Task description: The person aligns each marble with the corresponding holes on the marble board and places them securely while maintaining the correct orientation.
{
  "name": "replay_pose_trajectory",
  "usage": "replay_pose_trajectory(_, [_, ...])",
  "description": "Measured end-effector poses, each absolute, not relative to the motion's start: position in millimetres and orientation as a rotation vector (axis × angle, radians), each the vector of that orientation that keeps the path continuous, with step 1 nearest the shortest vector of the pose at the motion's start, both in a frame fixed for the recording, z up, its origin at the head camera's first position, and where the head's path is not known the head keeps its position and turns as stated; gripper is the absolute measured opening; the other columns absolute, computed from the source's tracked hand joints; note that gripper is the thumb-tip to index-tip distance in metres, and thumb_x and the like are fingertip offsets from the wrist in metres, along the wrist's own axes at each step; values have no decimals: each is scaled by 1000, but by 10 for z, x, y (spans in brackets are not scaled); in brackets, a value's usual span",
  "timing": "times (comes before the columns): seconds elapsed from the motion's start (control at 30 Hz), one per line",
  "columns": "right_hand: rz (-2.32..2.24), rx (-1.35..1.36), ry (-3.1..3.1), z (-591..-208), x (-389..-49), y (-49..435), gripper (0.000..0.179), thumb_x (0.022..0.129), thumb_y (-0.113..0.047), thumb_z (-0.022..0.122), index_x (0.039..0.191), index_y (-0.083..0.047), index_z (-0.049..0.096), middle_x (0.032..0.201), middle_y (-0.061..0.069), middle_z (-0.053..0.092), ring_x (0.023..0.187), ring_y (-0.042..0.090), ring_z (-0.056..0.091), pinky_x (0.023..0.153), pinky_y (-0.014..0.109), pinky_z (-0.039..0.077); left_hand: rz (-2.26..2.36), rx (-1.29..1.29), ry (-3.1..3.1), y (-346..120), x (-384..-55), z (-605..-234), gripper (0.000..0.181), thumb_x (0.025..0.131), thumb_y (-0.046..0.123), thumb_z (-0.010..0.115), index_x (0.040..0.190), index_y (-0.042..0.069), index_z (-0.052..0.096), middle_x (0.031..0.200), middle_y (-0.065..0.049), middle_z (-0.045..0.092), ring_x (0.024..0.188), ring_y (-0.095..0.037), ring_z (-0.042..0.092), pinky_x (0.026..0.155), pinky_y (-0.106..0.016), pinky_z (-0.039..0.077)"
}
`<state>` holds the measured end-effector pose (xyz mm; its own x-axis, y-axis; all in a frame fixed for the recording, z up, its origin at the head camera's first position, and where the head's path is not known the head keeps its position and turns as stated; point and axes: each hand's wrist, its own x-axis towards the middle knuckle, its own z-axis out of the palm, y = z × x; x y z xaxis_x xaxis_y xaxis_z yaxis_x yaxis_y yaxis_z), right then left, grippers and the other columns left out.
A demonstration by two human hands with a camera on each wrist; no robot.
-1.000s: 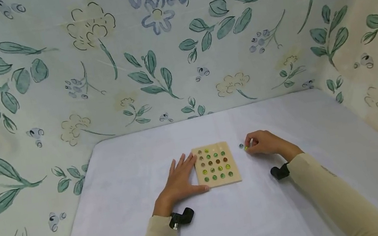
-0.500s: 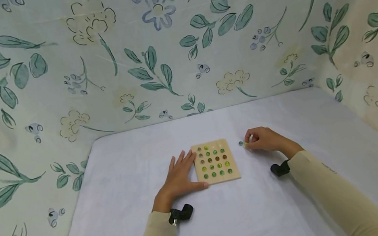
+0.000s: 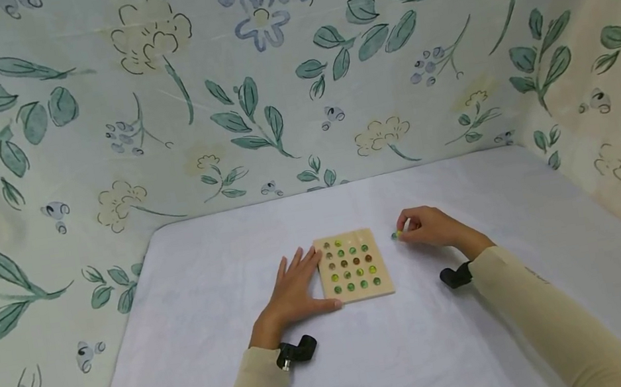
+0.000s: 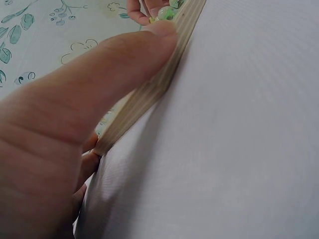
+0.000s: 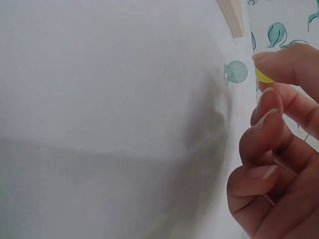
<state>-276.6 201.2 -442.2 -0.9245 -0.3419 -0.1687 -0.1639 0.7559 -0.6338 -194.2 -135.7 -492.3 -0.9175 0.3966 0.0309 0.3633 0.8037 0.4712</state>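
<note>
A square wooden board (image 3: 385,279) lies on the white cloth, bearing rows of green, yellow-green and brown marbles in round hollows. The far row has marbles only at its left end. My left hand (image 3: 294,293) rests along the board's left side, fingers spread, with the thumb at the near edge. To the right of the board, my right hand (image 3: 433,227) pinches a yellow marble (image 5: 264,77) between thumb and index finger. Just beside that marble sits a pale blue-green marble (image 5: 237,71) on the cloth; the two look slightly apart. My right hand's other fingers are curled.
White cloth (image 3: 207,269) covers the tabletop. Behind it and at the sides hangs floral-patterned fabric (image 3: 301,128). Each wrist carries a small black camera, one on the left wrist (image 3: 297,352) and one on the right (image 3: 455,276).
My right hand has shifted slightly left with the yellow marble, closer to the blue-green marble. The left hand and the board stay in place; the head view tilts a little.
</note>
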Motion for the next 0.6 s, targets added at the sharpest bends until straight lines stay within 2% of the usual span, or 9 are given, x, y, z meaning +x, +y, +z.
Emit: replay_pose_trajectory(0.6, [-933, -475, 2681, -4299, -2842, 1687, 18, 87, -20, 71, 100, -13, 61, 73, 5, 55, 64, 20, 51, 54, 28, 43, 749, 615, 2910, -1363, -1921, -4896, 116, 65, 79, 65, 155, 21, 21, 160, 5, 16, 148, -19, 3, 118, -44, -7])
